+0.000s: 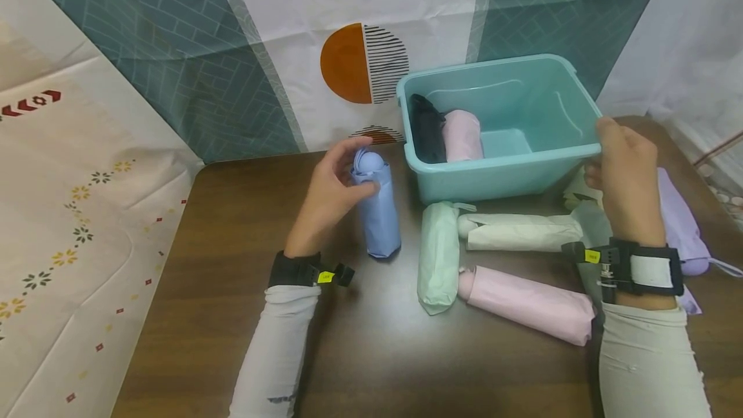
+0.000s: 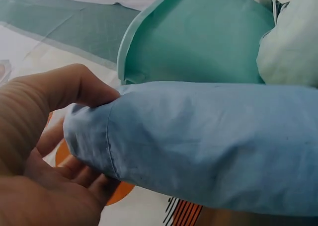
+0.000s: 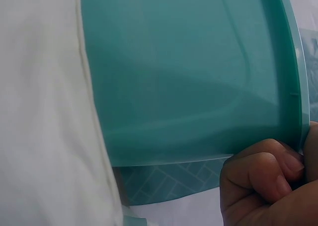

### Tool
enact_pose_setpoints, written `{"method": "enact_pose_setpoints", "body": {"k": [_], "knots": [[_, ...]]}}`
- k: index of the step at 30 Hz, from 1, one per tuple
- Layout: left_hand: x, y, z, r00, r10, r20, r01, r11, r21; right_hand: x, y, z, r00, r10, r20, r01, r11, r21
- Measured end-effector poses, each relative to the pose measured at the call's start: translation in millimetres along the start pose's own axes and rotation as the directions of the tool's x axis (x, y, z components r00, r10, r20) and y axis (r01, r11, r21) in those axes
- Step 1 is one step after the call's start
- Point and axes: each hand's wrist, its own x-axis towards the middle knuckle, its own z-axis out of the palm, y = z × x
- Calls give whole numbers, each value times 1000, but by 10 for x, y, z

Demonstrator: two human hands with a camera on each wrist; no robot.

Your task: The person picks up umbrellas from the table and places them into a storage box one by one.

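A folded blue umbrella [image 1: 380,218] stands on the table, its round handle end upward. My left hand [image 1: 338,179] pinches it near the top, thumb on one side and fingers on the other; the left wrist view shows the blue cloth [image 2: 198,141] up close. At the right, my right hand [image 1: 629,173] grips the front right corner of the teal bin [image 1: 493,176] by its rim. Inside the bin, at its left end, lie a black folded umbrella [image 1: 427,131] and a pink bundle [image 1: 462,136].
Before the bin lie a mint green umbrella [image 1: 439,257], a cream umbrella [image 1: 522,233] and a pink umbrella [image 1: 528,305]. A purple umbrella [image 1: 682,218] lies beyond my right wrist. Patterned cloth [image 1: 244,50] hangs behind the brown table [image 1: 232,289].
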Motion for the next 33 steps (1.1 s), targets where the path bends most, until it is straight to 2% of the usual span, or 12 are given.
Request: {"method": "enact_pose_setpoints", "body": {"k": [5, 8, 10, 14, 17, 20, 23, 28, 31, 33], "knots": [[3, 20, -19, 995, 94, -41, -94, 995, -10, 8, -5, 11, 1000, -6, -2, 6, 1000, 1], [13, 25, -22, 993, 114, -33, -115, 993, -22, 7, -10, 15, 1000, -5, -6, 5, 1000, -2], [15, 27, -21, 995, 96, -1, -96, 995, -18, 4, -11, 15, 1000, -4, -5, 4, 1000, -4], [17, 19, -20, 994, 43, 104, -42, 999, -13, -5, -7, 14, 1000, -5, 1, 5, 1000, 1], [12, 0, -24, 990, 10, 143, -8, 1000, -16, -9, -1, 13, 1000, -14, 7, 14, 1000, 15], [10, -44, -20, 989, -11, 150, 18, 999, -44, -12, 3, 12, 1000, -22, 10, 21, 999, 40], [23, -130, 6, 986, -19, 163, 40, 991, -124, -17, 7, 11, 1000, -25, 14, 24, 998, 51], [81, -399, 48, 987, -1, 160, 44, 963, -267, -25, 12, 16, 999, -34, 19, 33, 998, 58], [78, -415, 49, 988, 15, 155, 30, 957, -287, -32, 6, 12, 999, -31, 18, 30, 998, 48], [62, -370, 43, 987, 13, 160, 35, 956, -292, -35, 2, 6, 1000, -27, 16, 26, 999, 36]]}}
